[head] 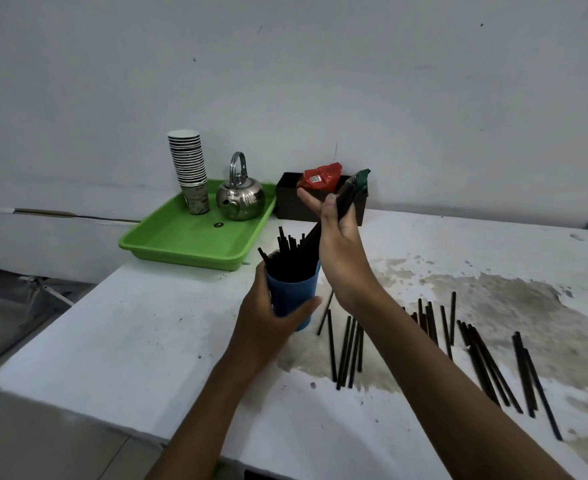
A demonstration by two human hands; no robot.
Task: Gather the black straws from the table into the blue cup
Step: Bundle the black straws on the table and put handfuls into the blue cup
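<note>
blue cup: near the table's left edge, part full of black straws, gripped round its side by our left hand. our right hand grasps a straw bundle slanting down into the cup. loose straws lie scattered toward the front right edge. green tray at the far left corner carries a kettle and stacked paper cups.

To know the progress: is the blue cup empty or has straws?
Has straws: many black straws stand in the blue cup, held by the left hand.

one blue cup, one kettle, one tray
</note>
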